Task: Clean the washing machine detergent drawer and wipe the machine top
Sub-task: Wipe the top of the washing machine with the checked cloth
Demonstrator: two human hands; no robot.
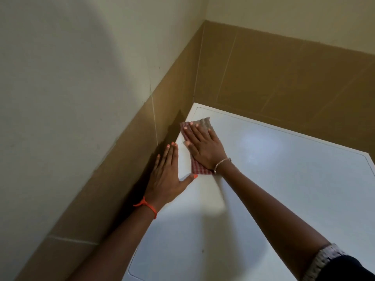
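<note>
**A:** The corner had pale wall (81, 78) above and brown tiles (263, 78) below, and the white machine top (284, 179) reached both walls. Where was our cloth?

**B:** The checked cloth (199, 169) lay near the far left corner of the top, flat under our right grip (205, 151). That grip was opened wide, with the fingers straight and pressing down. It pinched nothing.

**A:** And the left grip (168, 175)?

**B:** It lay flat on the left edge of the top, just beside the tiles. The fingers were straight and the thumb spread, and it held nothing. We think it only steadied us.

**A:** How would the cloth handle?

**B:** We judged it thin, soft and light. If we pushed it by one edge it would probably fold or bunch. The best place for the palm was the middle of the cloth, with the fingers over its front edge. The top looked smooth and glossy, so the cloth should slide easily. With too little pressure, the grip might slip off it.

**A:** And the detergent drawer?

**B:** It was not in view, so we could not tell its state.
</note>
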